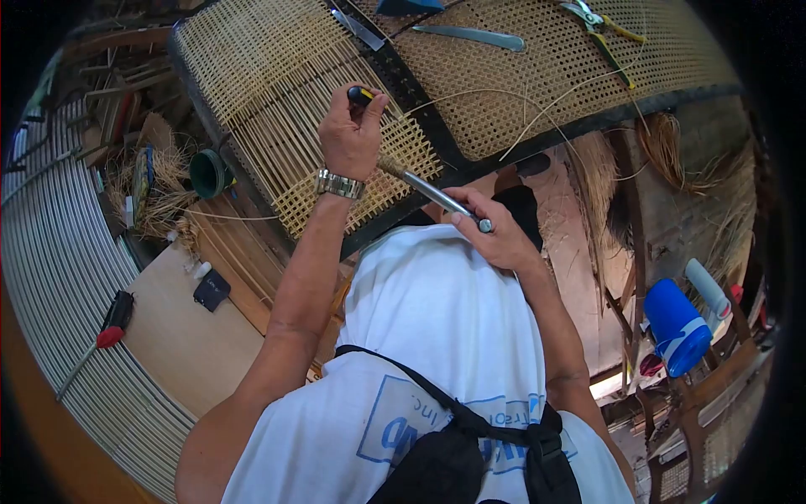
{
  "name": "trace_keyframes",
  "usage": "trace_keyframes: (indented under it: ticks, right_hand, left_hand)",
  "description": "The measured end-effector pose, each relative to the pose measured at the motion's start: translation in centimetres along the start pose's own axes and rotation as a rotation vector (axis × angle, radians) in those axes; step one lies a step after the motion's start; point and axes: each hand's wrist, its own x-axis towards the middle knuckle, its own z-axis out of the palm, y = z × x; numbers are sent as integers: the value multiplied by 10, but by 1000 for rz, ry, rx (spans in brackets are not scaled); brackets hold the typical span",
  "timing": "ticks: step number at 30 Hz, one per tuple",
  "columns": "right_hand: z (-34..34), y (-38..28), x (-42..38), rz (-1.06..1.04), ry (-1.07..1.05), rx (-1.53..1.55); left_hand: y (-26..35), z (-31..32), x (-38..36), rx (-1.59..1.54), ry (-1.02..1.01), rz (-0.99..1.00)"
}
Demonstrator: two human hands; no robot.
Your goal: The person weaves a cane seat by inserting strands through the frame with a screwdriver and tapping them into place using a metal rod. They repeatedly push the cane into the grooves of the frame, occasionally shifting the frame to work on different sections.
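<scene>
My left hand (351, 139), with a metal watch on the wrist, is closed around a tool with a black-and-yellow handle (361, 96). Its working end is hidden under the hand, over the woven cane panel (252, 59). My right hand (495, 228) grips a silver metal rod (432, 193) near its lower end. The rod slants up-left, and its rough tan far end lies by my left wrist, over the weave. Long parallel strands with few crossings show across the panel's middle; denser weave lies above and below them.
A flat metal blade (359, 30), a pale curved tool (470, 37) and yellow-handled pliers (604, 38) lie on the dark frame and finished cane. Loose strands (537, 118) cross the edge. A green container (210, 174) stands left, a blue bucket (676, 328) right.
</scene>
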Motion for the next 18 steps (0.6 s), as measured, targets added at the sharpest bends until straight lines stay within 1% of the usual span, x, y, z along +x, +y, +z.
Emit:
trace_keyframes:
  ticks: [2,4,6,10,12,15,17,18]
  right_hand:
    - [1,6,-3,-8,8,34]
    - [-3,8,0,-15,2,-9]
    - [-4,4,-3,1,12,10]
    - [2,13,-7,-22,22,32]
    - [4,11,-11,-7,16,45]
    - [11,11,-8,-10,3,59]
    - [13,14,-7,-16,4,75]
    - [10,16,-3,-28,-9,27]
  left_hand:
    - [2,2,1,20,-9,0]
    - [8,2,3,42,-15,4]
    - [14,-1,0,-7,-10,10]
    - [7,-5,-7,58,-21,10]
    - [5,-6,-11,70,-7,-55]
    - [-2,-3,-8,58,-16,-43]
    - [-1,-3,-5,92,-64,-21]
    - [1,-3,-3,122,-101,1]
